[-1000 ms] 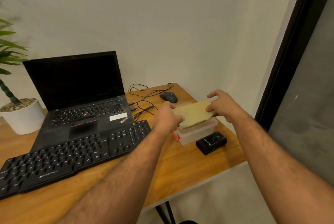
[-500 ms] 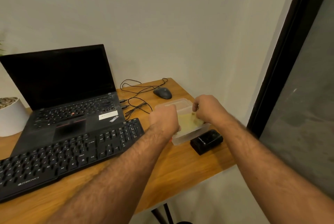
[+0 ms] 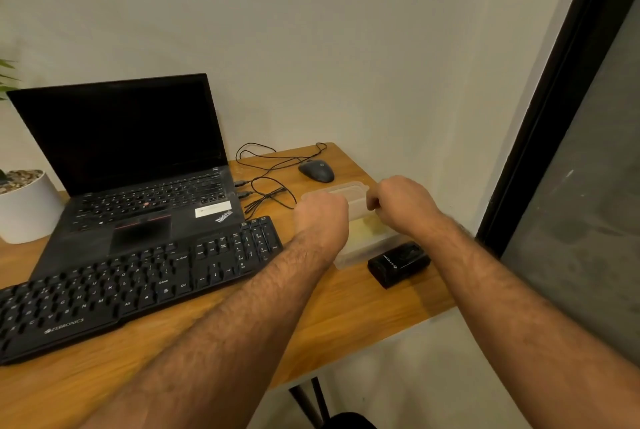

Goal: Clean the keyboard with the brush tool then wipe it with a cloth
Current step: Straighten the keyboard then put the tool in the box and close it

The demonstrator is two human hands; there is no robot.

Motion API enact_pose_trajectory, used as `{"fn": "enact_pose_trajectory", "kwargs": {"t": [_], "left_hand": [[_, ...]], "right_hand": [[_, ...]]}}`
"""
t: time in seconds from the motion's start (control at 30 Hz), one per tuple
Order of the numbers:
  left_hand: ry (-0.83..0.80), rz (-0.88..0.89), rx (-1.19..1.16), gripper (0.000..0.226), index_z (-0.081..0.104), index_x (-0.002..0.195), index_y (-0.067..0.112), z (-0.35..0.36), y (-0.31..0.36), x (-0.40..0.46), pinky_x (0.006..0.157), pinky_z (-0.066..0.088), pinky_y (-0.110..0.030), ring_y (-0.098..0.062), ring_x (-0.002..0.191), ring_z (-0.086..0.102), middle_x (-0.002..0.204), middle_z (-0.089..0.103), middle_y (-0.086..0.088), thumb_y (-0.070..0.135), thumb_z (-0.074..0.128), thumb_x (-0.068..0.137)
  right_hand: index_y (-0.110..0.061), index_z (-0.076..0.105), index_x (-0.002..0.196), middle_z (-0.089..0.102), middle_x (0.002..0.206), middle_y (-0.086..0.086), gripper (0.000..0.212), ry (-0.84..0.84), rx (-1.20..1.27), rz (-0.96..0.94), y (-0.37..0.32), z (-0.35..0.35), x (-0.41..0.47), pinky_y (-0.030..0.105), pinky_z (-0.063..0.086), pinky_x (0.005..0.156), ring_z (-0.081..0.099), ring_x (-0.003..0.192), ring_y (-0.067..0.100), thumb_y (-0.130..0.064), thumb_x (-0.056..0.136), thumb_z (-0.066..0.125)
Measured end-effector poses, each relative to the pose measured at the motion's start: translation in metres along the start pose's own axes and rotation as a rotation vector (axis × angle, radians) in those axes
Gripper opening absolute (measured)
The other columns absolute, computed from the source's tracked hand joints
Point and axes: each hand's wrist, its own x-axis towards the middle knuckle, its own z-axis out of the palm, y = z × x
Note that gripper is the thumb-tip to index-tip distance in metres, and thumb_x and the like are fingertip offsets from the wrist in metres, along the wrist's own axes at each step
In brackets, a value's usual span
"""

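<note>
A small office or home desk corner; a wooden desk against a plain pale wall carries an open laptop at centre left, a black keyboard, a wired mouse; a potted plant at left edge.

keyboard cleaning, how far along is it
Looks near the end: both hands, left hand and right hand, are at the clear container with the yellow cloth inside it. No brush is visible. The keyboard lies untouched; whether it is clean cannot be judged.

"ZEBRONICS" keyboard ("ThinkPad" laptop)
</note>
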Motion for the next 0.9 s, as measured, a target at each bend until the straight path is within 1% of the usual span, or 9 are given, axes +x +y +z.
{"fn": "enact_pose_trajectory", "kwargs": {"t": [0.17,0.33,0.47,0.57,0.63,0.7,0.8,0.87,0.9], "left_hand": [[-0.137,-0.012,0.035,0.016,0.066,0.109,0.016,0.002,0.0,0.003,0.067,0.045,-0.031,-0.018,0.082,0.051,0.086,0.05,0.0,0.016,0.064,0.093],[-0.209,-0.024,0.068,0.019,0.066,0.112,0.015,0.001,-0.007,0.008,0.07,0.045,-0.032,-0.019,0.085,0.052,0.092,0.054,0.0,0.014,0.058,0.095],[-0.212,-0.01,0.106,0.019,0.066,0.111,0.015,0.003,-0.006,0.005,0.069,0.044,-0.033,-0.018,0.083,0.052,0.09,0.053,0.0,0.013,0.054,0.096],[-0.2,0.003,0.103,0.017,0.065,0.108,0.016,0.002,-0.006,0.0,0.07,0.044,-0.033,-0.018,0.083,0.052,0.09,0.054,0.0,0.014,0.054,0.096],[-0.168,-0.001,0.052,0.012,0.064,0.099,0.019,0.0,-0.009,-0.003,0.07,0.044,-0.033,-0.019,0.082,0.052,0.09,0.056,0.001,0.012,0.055,0.095],[-0.053,-0.006,-0.037,0.005,0.063,0.092,0.019,-0.003,-0.012,-0.009,0.067,0.045,-0.032,-0.019,0.081,0.057,0.092,0.064,0.002,0.017,0.06,0.094],[0.154,0.018,-0.269,0.019,0.069,0.098,0.022,-0.012,-0.004,-0.029,0.062,0.045,-0.03,-0.016,0.08,0.059,0.086,0.065,0.004,0.038,0.059,0.097],[0.138,0.053,-0.411,0.027,0.069,0.094,0.022,-0.014,0.01,-0.051,0.06,0.043,-0.026,-0.011,0.077,0.055,0.082,0.061,0.007,0.046,0.056,0.097],[0.095,0.057,-0.447,0.031,0.069,0.094,0.02,-0.011,0.017,-0.061,0.061,0.046,-0.026,-0.011,0.078,0.057,0.082,0.062,0.007,0.048,0.057,0.096]], "right_hand": [[-0.03,0.074,0.1,0.065,0.103,-0.001,0.017,-0.173,-0.179,-0.072,0.002,0.002,0.004,0.031,0.052,0.081,0.055,0.086,0.015,-0.021,0.088,0.066],[-0.027,0.073,0.096,0.065,0.093,-0.004,0.013,-0.286,-0.234,-0.075,-0.011,0.004,0.008,0.033,0.053,0.078,0.056,0.083,0.017,-0.022,0.087,0.066],[-0.021,0.07,0.102,0.055,0.09,-0.002,0.015,-0.289,-0.303,-0.057,-0.02,0.012,0.012,0.035,0.052,0.078,0.052,0.082,0.019,-0.018,0.092,0.06],[-0.022,0.07,0.1,0.056,0.09,-0.002,0.013,-0.276,-0.256,-0.045,-0.019,0.012,0.011,0.035,0.053,0.079,0.053,0.082,0.018,-0.02,0.091,0.061],[-0.027,0.072,0.092,0.063,0.092,-0.006,0.01,-0.246,-0.144,-0.02,-0.013,0.01,0.007,0.034,0.054,0.077,0.057,0.084,0.016,-0.022,0.087,0.066],[-0.031,0.07,0.081,0.067,0.089,-0.009,0.009,-0.162,0.001,0.04,-0.003,0.005,0.0,0.032,0.053,0.072,0.06,0.084,0.015,-0.023,0.083,0.07],[-0.028,0.068,0.074,0.066,0.078,-0.01,0.01,0.056,0.225,0.192,0.017,-0.004,-0.017,0.031,0.053,0.065,0.06,0.075,0.011,-0.023,0.082,0.069],[-0.025,0.066,0.074,0.065,0.075,-0.008,0.008,0.141,0.336,0.317,0.029,-0.005,-0.031,0.033,0.054,0.065,0.059,0.072,0.01,-0.026,0.082,0.069],[-0.023,0.066,0.075,0.066,0.076,-0.006,0.009,0.137,0.361,0.37,0.033,-0.003,-0.038,0.034,0.054,0.065,0.06,0.072,0.011,-0.028,0.083,0.068]]}}
